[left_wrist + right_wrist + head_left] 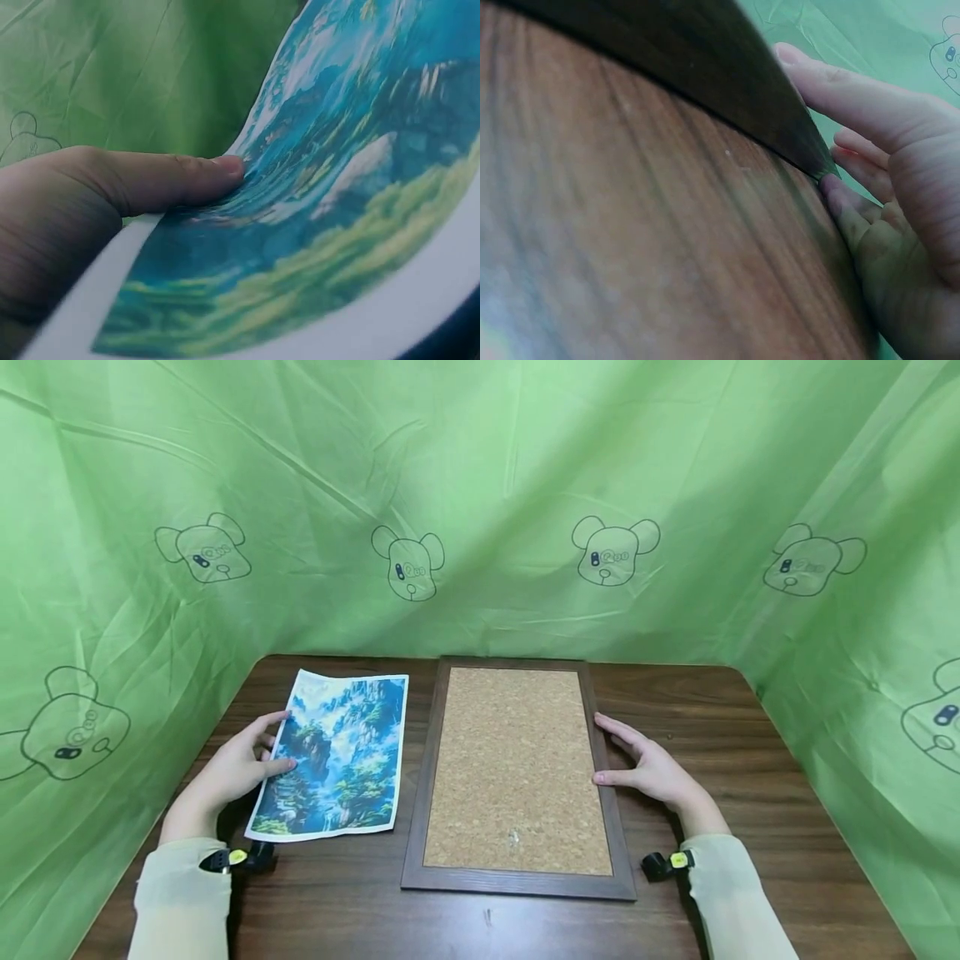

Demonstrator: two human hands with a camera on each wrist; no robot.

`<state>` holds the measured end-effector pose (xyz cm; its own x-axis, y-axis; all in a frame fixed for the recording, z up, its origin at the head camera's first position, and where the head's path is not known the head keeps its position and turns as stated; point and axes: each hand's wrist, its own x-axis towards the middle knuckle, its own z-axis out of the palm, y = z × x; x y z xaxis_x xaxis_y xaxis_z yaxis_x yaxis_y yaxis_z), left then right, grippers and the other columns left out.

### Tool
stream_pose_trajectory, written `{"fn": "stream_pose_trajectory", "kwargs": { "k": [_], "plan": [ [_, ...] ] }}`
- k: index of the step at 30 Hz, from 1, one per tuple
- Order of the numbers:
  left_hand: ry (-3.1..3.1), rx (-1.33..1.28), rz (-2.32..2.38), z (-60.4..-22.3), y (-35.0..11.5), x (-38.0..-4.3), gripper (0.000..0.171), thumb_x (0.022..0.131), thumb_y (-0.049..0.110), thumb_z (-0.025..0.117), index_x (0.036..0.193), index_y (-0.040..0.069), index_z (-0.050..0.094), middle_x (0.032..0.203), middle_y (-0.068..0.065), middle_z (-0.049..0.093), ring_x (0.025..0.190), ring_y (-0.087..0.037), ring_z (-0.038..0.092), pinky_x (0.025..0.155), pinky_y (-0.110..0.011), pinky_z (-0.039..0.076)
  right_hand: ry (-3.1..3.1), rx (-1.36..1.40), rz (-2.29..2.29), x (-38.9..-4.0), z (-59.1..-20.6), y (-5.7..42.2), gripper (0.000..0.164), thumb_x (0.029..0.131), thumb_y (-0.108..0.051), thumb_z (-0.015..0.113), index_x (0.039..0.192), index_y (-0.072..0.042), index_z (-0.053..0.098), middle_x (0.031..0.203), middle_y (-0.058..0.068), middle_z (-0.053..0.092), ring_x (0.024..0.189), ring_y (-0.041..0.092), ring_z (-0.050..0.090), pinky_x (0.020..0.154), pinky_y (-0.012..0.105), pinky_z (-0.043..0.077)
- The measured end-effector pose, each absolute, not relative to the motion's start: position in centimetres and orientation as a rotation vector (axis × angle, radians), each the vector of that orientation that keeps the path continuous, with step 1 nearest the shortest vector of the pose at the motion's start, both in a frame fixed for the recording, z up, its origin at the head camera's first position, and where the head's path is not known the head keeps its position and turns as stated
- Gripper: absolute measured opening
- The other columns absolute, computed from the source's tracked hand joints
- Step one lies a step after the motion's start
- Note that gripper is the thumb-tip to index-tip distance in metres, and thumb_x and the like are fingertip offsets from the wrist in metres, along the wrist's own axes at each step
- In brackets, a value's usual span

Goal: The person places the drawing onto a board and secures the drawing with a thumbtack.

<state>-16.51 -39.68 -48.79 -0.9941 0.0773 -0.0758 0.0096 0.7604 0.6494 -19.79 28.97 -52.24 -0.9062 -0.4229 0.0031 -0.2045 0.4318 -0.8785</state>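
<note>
A picture print (337, 760) of blue mountains, trees and a waterfall, with a white border, is at the left in the head view. My left hand (238, 767) pinches its left edge, thumb lying on the printed face and the other fingers partly hidden behind it. In the left wrist view the sheet bends in a curve beside the thumb (199, 178). To its right, a cork board (517, 760) in a dark brown wooden frame lies on the table. My right hand (660, 768) touches the frame's right side with thumb and fingertips, its fingers extended.
The brown wood-grain table (697, 710) reaches back to a green cloth screen (510, 460) with bear-head drawings, which also encloses both sides. Small black wrist cameras (657, 867) are worn on both wrists, over pale sleeves (738, 893).
</note>
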Motion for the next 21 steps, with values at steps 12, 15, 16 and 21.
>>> {"fn": "stream_pose_trajectory", "kwargs": {
  "k": [12,15,16,21],
  "plan": [
    [2.893,0.074,0.999,-47.9,-39.2,-16.5,0.056,0.110,0.026,0.070,0.161,0.007,0.053,0.124,-0.023,0.066,0.085,-0.026,0.057,0.073,-0.039,0.048,2.461,-0.568,-1.476,-20.0,-52.4,29.2,0.100,0.089,-0.022,0.094,0.171,-0.016,0.039,0.179,0.008,0.030,0.165,0.042,0.023,0.114,0.003,0.023],
    [2.918,0.076,1.028,-47.7,-39.1,-16.3,0.055,0.111,0.025,0.069,0.161,0.008,0.054,0.128,-0.024,0.066,0.086,-0.025,0.060,0.072,-0.038,0.050,2.458,-0.563,-1.479,-19.9,-52.4,29.2,0.101,0.088,-0.022,0.095,0.171,-0.016,0.039,0.179,0.007,0.030,0.165,0.041,0.023,0.114,0.003,0.022],
    [2.928,0.078,1.042,-47.6,-39.1,-16.3,0.055,0.111,0.025,0.069,0.161,0.008,0.054,0.128,-0.024,0.066,0.086,-0.024,0.062,0.070,-0.037,0.050,2.458,-0.561,-1.481,-19.9,-52.4,29.1,0.101,0.088,-0.022,0.095,0.171,-0.015,0.039,0.179,0.007,0.030,0.165,0.041,0.023,0.115,0.004,0.022],
    [2.976,0.079,1.140,-47.1,-39.2,-16.0,0.054,0.111,0.022,0.069,0.161,0.008,0.055,0.119,-0.018,0.065,0.081,-0.019,0.066,0.062,-0.033,0.050,2.475,-0.555,-1.469,-20.0,-52.4,29.1,0.102,0.087,-0.023,0.096,0.171,-0.016,0.039,0.179,0.006,0.031,0.164,0.041,0.024,0.115,0.005,0.022]
  ]
}}
